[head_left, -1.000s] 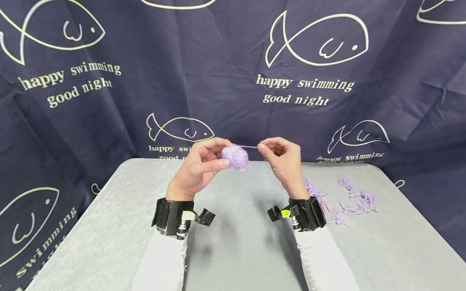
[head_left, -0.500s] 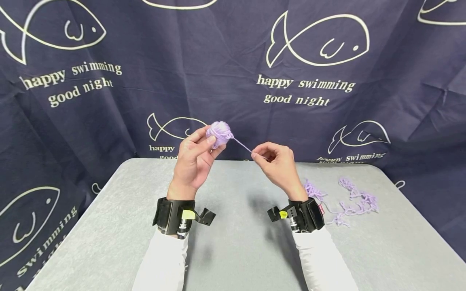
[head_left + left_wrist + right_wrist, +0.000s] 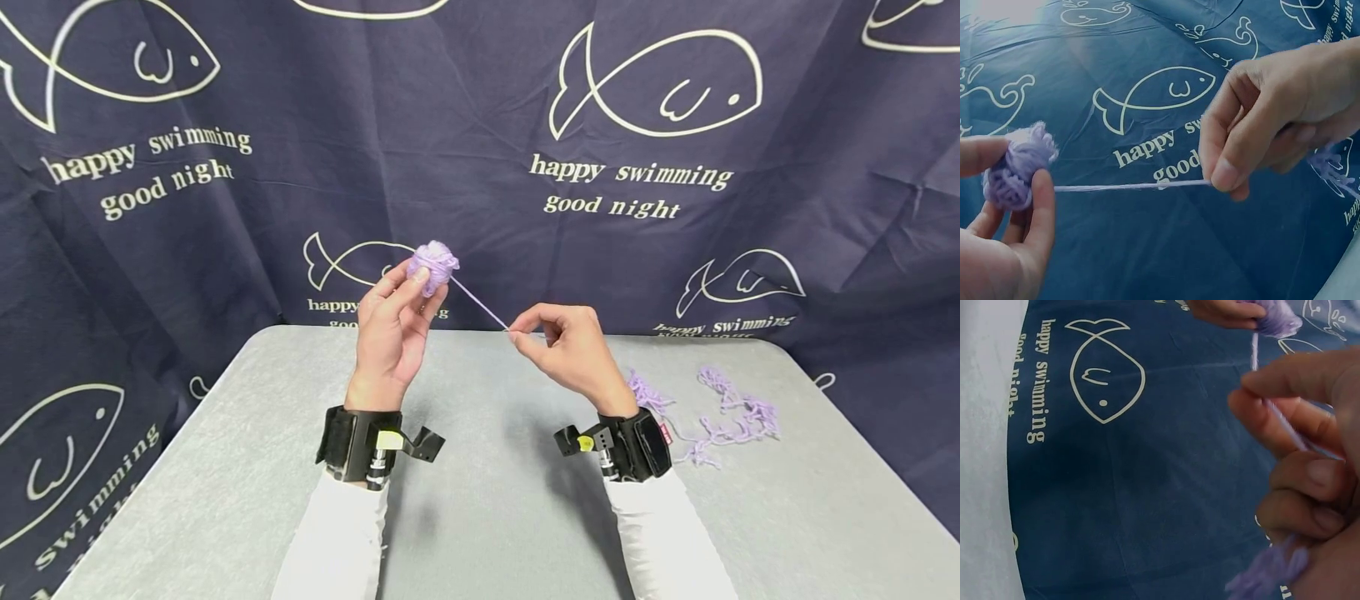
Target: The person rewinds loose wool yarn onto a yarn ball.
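From my remote station I log a small purple ball [image 3: 432, 265] of yarn in the person's left hand [image 3: 386, 333], raised above the far part of the tabletop [image 3: 465, 508]. The left fingers [image 3: 414, 283] clamp it, thumb on the near face. The right hand [image 3: 566, 346] pinches the strand [image 3: 480, 302] that leaves the ball, thumb and index together on it; in the right wrist view the strand also passes on beyond the pinch, inside the palm.

Key relation, by my judgement: the line of the strand. In the head view the ball sits up and to the left of the right fingers, well apart from them, and the strand slants straight down to the pinch; I read it as taut. The ball is roundish, so I note no clear long axis. The left hand is the nearer, touching it.

Loose yarn [image 3: 738, 417] lies on the tabletop to the right, partly hidden by the right wrist; blur there keeps me from confirming whether it joins the strand.
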### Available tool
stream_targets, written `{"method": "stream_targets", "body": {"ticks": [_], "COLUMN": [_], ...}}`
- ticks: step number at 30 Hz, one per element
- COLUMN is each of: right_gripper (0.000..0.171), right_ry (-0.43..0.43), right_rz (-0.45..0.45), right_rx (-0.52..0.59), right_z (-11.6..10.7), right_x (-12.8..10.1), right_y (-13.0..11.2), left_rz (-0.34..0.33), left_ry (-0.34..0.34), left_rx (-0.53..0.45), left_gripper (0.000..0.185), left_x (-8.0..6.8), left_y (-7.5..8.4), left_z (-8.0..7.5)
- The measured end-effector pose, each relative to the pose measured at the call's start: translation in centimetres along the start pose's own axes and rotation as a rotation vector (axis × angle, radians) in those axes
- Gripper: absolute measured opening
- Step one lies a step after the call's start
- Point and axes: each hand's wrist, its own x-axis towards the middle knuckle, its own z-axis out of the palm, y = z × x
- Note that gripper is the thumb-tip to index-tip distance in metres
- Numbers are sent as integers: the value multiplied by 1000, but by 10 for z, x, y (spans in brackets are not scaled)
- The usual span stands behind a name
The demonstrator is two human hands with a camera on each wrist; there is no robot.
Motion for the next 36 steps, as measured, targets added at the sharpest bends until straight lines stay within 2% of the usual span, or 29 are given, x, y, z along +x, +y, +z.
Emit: {"method": "stream_targets", "body": {"ticks": [4, 7, 9, 11, 13, 15, 19, 22, 25, 31, 36], "right_gripper": [12, 15, 16, 15, 13, 12, 12, 11, 9, 8, 10], "right_ry": [-30, -35, -33, -26, -10, 17, 78, 98, 97, 146, 256], "right_rz": [-57, -92, -105, -104, -100, -89, -86, -76, -64, -30, 35], "right_rx": [45, 61, 91, 141, 206, 275, 365, 402, 432, 490, 496], "right_z": [-1, -2, -2, -3, -4, -5, -7, -8, -7, -6, -5], "right_x": [-1, -1, -1, -1, -1, -1, 0, 0, 0, 2, 4], "right_y": [-3, -9, -10, -13, -10, -12, -12, -11, -10, -5, -5], "left_rz": [32, 106, 175, 239, 275, 282, 230, 180, 112, -62, -166], "left_ry": [59, 92, 109, 124, 127, 105, -23, -134, -239, -479, -697], "left_rx": [32, 141, 283, 476, 668, 847, 1065, 1173, 1240, 1268, 1193], "left_gripper": [17, 18, 19, 22, 26, 28, 28, 28, 26, 24, 24], "left_x": [2, 3, 3, 3, 1, 0, -3, -4, -5, -7, -9], "left_y": [-2, -7, -10, -13, -14, -16, -17, -17, -17, -15, -10], "left_z": [-1, -3, -5, -7, -8, -10, -12, -13, -13, -11, -10]}}
